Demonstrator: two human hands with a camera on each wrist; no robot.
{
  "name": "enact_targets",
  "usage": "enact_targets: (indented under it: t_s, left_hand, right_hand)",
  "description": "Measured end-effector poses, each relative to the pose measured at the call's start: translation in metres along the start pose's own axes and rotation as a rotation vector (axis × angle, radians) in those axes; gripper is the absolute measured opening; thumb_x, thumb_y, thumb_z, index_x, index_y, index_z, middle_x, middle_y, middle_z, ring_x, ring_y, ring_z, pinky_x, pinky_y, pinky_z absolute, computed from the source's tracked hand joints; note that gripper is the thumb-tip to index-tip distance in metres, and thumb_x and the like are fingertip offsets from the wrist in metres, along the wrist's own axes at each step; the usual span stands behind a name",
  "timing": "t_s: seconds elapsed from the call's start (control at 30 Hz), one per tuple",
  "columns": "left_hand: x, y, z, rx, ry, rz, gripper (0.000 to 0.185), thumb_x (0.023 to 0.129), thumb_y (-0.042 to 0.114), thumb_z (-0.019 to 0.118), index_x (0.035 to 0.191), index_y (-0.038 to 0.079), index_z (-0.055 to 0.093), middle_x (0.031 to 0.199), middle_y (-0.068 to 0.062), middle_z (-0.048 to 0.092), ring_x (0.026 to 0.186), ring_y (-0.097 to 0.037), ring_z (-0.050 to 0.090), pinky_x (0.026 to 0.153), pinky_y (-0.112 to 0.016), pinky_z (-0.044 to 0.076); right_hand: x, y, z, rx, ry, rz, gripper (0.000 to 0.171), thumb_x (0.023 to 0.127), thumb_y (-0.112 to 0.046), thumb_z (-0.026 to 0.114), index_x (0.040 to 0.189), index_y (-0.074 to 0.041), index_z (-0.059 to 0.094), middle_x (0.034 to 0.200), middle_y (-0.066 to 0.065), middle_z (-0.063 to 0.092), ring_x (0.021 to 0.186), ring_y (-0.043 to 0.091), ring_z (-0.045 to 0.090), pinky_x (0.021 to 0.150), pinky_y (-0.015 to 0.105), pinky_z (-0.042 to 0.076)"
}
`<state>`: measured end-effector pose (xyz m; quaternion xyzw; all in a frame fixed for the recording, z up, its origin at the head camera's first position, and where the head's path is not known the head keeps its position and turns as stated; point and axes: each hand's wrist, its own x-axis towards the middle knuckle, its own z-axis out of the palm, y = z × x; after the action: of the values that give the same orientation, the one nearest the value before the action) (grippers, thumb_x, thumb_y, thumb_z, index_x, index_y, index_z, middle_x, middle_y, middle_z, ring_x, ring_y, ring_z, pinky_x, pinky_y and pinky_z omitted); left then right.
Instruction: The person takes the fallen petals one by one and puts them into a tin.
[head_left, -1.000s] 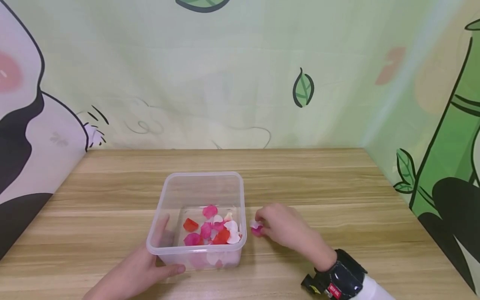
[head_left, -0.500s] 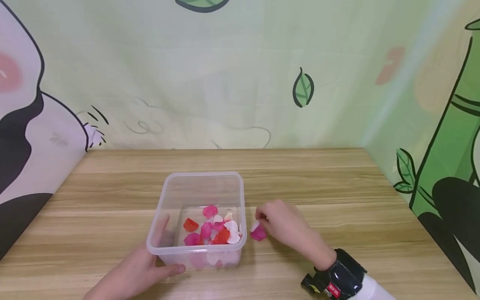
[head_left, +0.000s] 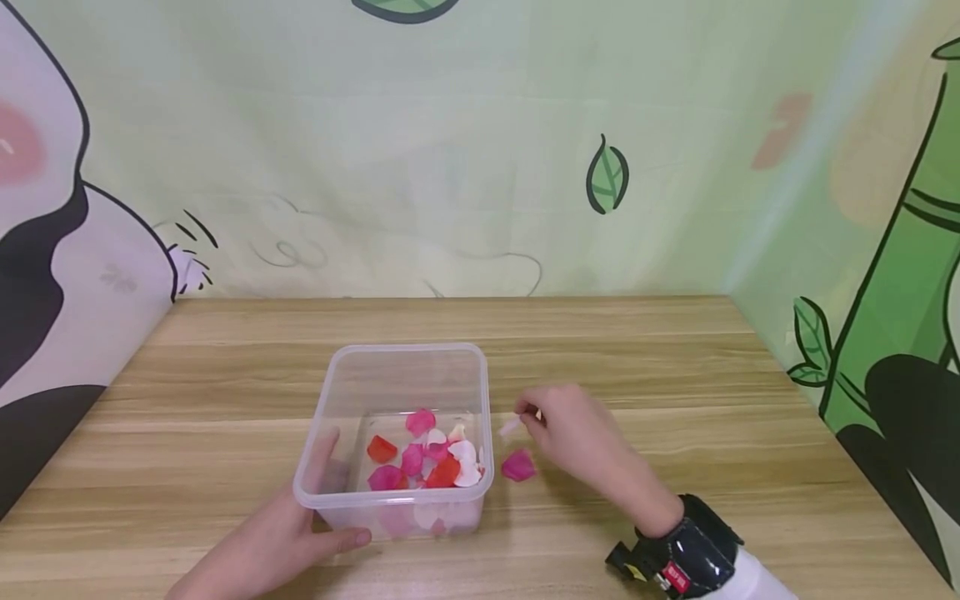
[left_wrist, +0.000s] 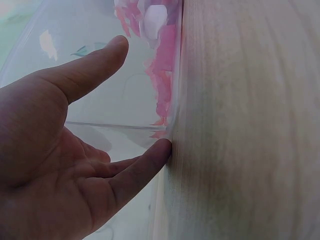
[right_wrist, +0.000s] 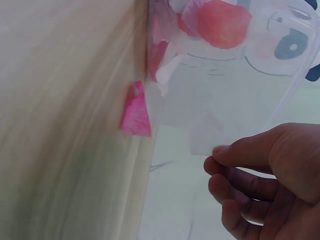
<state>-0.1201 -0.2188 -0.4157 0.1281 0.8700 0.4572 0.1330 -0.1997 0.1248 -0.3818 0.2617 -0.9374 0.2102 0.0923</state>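
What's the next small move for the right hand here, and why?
Probably carry the white petal left over the rim of the clear box and release. The right hand pinches it beside the box; the left hand steadies the box.

A wooden table (head_left: 675, 367) backed by a cartoon wall (head_left: 450, 150) printed with leaves and green bamboo (head_left: 900, 250)

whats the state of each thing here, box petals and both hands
box: clear, no lid, upright on the table, petals inside
petals in box: loose pile, pink, red and white
pink petal: lying on the table just right of the box
white petal: pinched in the right hand's fingers, off the table
right hand: raised beside the box, holds the white petal
left hand: fingers straight against the box's near left corner
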Motion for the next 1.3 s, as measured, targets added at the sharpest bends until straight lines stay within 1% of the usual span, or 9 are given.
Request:
enact_targets:
  t_s: [0.17,0.27,0.37,0.47,0.63,0.87,1.0,1.1,1.3]
  left_hand:
    - [0.0,0.002,0.001,-0.055,-0.012,-0.046,0.118,0.084,0.035,0.086,0.165,0.017,0.003,0.161,-0.019,0.03,0.134,-0.04,0.042,0.095,-0.038,0.053]
    - [0.0,0.002,0.001,-0.04,-0.01,-0.034,0.118,0.084,0.035,0.087,0.165,0.015,0.003,0.158,-0.02,0.036,0.131,-0.039,0.045,0.096,-0.04,0.053]
    - [0.001,0.001,0.0,0.004,0.002,0.012,0.118,0.083,0.036,0.087,0.164,0.012,0.004,0.154,-0.021,0.041,0.128,-0.036,0.048,0.098,-0.044,0.051]
    - [0.001,0.0,0.0,0.027,0.006,0.034,0.117,0.083,0.036,0.087,0.164,0.014,0.005,0.149,-0.019,0.047,0.123,-0.033,0.053,0.099,-0.045,0.05]
    - [0.002,0.0,-0.002,0.042,-0.004,0.022,0.115,0.083,0.037,0.086,0.162,0.014,0.006,0.144,-0.017,0.05,0.117,-0.029,0.055,0.098,-0.047,0.051]
    - [0.002,-0.001,0.0,0.027,0.002,0.047,0.115,0.083,0.035,0.087,0.163,0.018,0.006,0.143,-0.017,0.051,0.116,-0.03,0.056,0.095,-0.044,0.053]
    - [0.002,-0.001,0.0,0.03,0.01,0.04,0.116,0.083,0.035,0.087,0.163,0.014,0.006,0.146,-0.019,0.049,0.12,-0.031,0.054,0.097,-0.043,0.052]
    - [0.002,-0.001,0.0,0.011,0.007,0.03,0.117,0.083,0.035,0.088,0.163,0.012,0.006,0.149,-0.021,0.046,0.126,-0.034,0.051,0.1,-0.044,0.05]
    - [0.002,-0.002,0.0,-0.04,-0.013,0.034,0.117,0.084,0.032,0.086,0.164,0.013,0.003,0.152,-0.023,0.041,0.127,-0.038,0.047,0.097,-0.042,0.052]
  right_hand:
    - [-0.001,-0.002,-0.006,0.012,0.104,-0.043,0.008,0.087,-0.002,0.079,0.092,-0.007,0.077,0.084,0.0,0.072,0.071,0.01,0.062,0.065,0.028,0.052]
    - [-0.001,-0.003,-0.007,0.021,0.164,-0.069,0.008,0.086,-0.001,0.079,0.091,-0.007,0.077,0.085,0.001,0.072,0.074,0.013,0.064,0.067,0.029,0.053]
    - [-0.001,-0.005,-0.009,0.033,0.233,-0.097,0.009,0.087,0.0,0.079,0.092,-0.007,0.077,0.088,0.003,0.072,0.078,0.016,0.066,0.068,0.03,0.054]
    - [-0.002,-0.008,-0.011,0.068,0.307,-0.138,0.01,0.087,0.001,0.078,0.094,-0.006,0.077,0.09,0.004,0.073,0.08,0.017,0.068,0.069,0.03,0.055]
    - [-0.003,-0.013,-0.015,0.145,0.397,-0.214,0.014,0.086,0.004,0.078,0.097,-0.005,0.077,0.094,0.004,0.074,0.083,0.018,0.068,0.073,0.031,0.056]
    - [-0.007,-0.024,-0.018,0.208,0.461,-0.278,0.017,0.085,0.006,0.078,0.098,-0.006,0.077,0.095,0.001,0.075,0.085,0.013,0.066,0.071,0.028,0.056]
    - [-0.01,-0.03,-0.018,0.233,0.495,-0.337,0.021,0.083,0.008,0.079,0.099,-0.005,0.077,0.095,0.001,0.074,0.085,0.013,0.066,0.073,0.026,0.055]
    - [-0.013,-0.037,-0.018,0.24,0.484,-0.38,0.02,0.083,0.007,0.08,0.098,-0.005,0.077,0.095,0.0,0.073,0.087,0.014,0.065,0.076,0.026,0.054]
    - [-0.017,-0.045,-0.015,0.234,0.431,-0.428,0.018,0.084,0.003,0.081,0.099,-0.006,0.077,0.096,-0.001,0.074,0.091,0.015,0.066,0.081,0.026,0.055]
